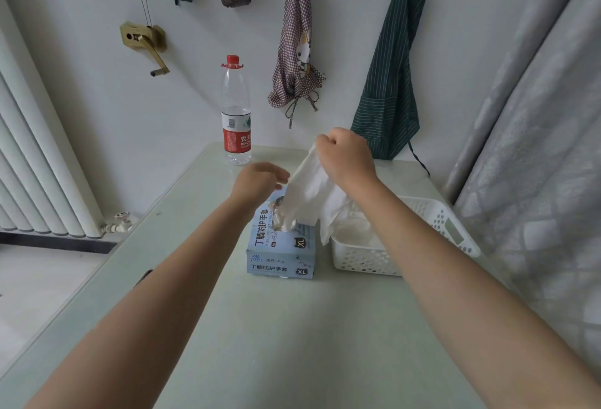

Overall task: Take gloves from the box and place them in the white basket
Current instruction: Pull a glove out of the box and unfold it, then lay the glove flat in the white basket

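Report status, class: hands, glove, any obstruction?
Right hand grips white glove above glove box. Left hand open beside it. White basket unobstructed.

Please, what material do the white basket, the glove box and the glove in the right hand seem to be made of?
White basket: probably rigid moulded plastic, matte, with regular round holes in its walls.
Glove box: seemingly printed cardboard, with flat faces and folded edges.
Glove, pinched by the right hand: thin, limp white film that hangs in soft folds; likely nitrile, as the box print suggests.
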Motion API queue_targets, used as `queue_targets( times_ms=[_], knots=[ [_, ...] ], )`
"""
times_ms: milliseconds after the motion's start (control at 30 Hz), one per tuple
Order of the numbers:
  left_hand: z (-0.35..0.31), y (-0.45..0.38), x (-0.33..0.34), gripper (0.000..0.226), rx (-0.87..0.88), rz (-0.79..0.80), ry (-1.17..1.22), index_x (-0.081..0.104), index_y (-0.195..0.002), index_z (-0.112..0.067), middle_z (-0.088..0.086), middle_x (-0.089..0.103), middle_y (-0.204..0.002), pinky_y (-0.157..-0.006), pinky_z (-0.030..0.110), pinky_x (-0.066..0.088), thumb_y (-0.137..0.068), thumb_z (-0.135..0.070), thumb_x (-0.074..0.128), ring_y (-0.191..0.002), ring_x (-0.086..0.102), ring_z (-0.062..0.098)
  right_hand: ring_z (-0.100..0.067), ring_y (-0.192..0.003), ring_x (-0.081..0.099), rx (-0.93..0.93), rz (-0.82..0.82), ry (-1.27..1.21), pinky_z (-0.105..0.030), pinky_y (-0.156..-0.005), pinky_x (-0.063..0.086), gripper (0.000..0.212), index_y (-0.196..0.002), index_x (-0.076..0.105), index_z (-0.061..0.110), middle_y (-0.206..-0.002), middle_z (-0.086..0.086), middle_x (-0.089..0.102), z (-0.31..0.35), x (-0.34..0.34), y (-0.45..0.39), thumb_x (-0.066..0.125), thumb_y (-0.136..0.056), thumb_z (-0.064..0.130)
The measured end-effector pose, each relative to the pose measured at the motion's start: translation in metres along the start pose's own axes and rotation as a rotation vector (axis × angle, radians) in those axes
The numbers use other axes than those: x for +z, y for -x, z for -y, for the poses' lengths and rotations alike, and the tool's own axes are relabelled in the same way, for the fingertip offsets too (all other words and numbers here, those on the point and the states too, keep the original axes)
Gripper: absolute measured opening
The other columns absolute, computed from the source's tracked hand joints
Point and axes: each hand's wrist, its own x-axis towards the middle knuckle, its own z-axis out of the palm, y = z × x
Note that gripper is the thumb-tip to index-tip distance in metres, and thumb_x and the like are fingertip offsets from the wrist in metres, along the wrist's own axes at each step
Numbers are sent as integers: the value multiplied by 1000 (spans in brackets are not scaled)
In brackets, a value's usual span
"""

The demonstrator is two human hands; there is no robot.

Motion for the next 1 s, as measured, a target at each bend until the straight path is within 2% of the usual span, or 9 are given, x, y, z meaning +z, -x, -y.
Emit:
queue_targets(
  times_ms=[100, 200, 267, 333, 467, 533, 633, 800, 1000],
  knots=[
    [-12, 4, 2, 34, 108, 263, 107, 72, -104, -10, 11, 71, -106, -92, 36, 50, -84, -4, 44, -98, 63, 24, -16, -56, 24, -4, 48, -67, -30, -53, 20, 35, -59, 23, 18, -56, 4, 25, 2, 2, -2, 45, -86, 23],
    [-19, 6, 8, 30, 74, 410, 16, 69, -99, -3, 18, 68, -91, -77, 35, 49, -82, -25, 58, -81, 63, 26, -16, -54, 23, 14, -1, -119, -29, -52, 18, 36, -57, 23, 19, -54, 5, 24, 4, -2, -4, 45, -86, 21],
    [-18, 5, 13, 22, 17, 386, -26, 66, -83, -5, 12, 60, -71, -62, 30, 43, -84, -26, 62, -64, 54, 22, -15, -53, 21, 31, -49, -142, -29, -52, 16, 35, -58, 23, 19, -54, 5, 23, 1, -9, -7, 44, -85, 20],
    [-14, 3, 18, 17, -40, 349, -54, 60, -74, -9, 5, 52, -65, -59, 29, 36, -85, -22, 61, -60, 44, 19, -15, -53, 20, 59, -94, -142, -30, -52, 15, 34, -58, 22, 19, -54, 4, 22, -8, -18, -10, 44, -85, 19],
    [-5, -4, 27, 29, -138, 275, 108, 67, -96, -3, 16, 63, -87, -73, 38, 45, -81, -27, 65, -79, 57, 27, -17, -53, 20, 146, -97, -91, -31, -52, 16, 37, -58, 21, 19, -55, 2, 22, -39, -32, -17, 44, -87, 18],
    [-8, -9, 34, 33, -119, 241, 114, 68, -102, 1, 21, 66, -92, -74, 42, 50, -85, -28, 65, -80, 60, 29, -19, -54, 28, 211, -62, -55, -29, -53, 25, 38, -60, 23, 19, -56, 1, 26, -62, -35, -18, 45, -91, 20],
    [-16, -18, 53, 26, -87, 180, -73, 71, -97, -6, 12, 66, -85, -72, 34, 51, -90, -30, 64, -74, 58, 25, -25, -52, 43, 304, 19, -4, -24, -49, 36, 40, -61, 30, 16, -59, -3, 36, -97, -39, -17, 45, -97, 27],
    [-13, -34, 100, 18, -112, 208, -325, 70, -88, -10, 7, 65, -77, -60, 26, 47, -88, -26, 61, -65, 58, 23, -23, -48, 46, 405, 93, 53, -18, -37, 29, 33, -63, 35, 13, -62, -5, 41, -155, -50, -9, 42, -96, 16],
    [-7, -48, 147, 19, 32, 203, -649, 70, -98, -11, 7, 69, -89, -65, 28, 50, -89, -22, 57, -66, 60, 21, -28, -74, 45, 404, 20, 153, -33, -58, 30, 23, -70, 39, 13, -74, -4, 48, -207, -58, 4, 38, -93, 13]
  ],
)
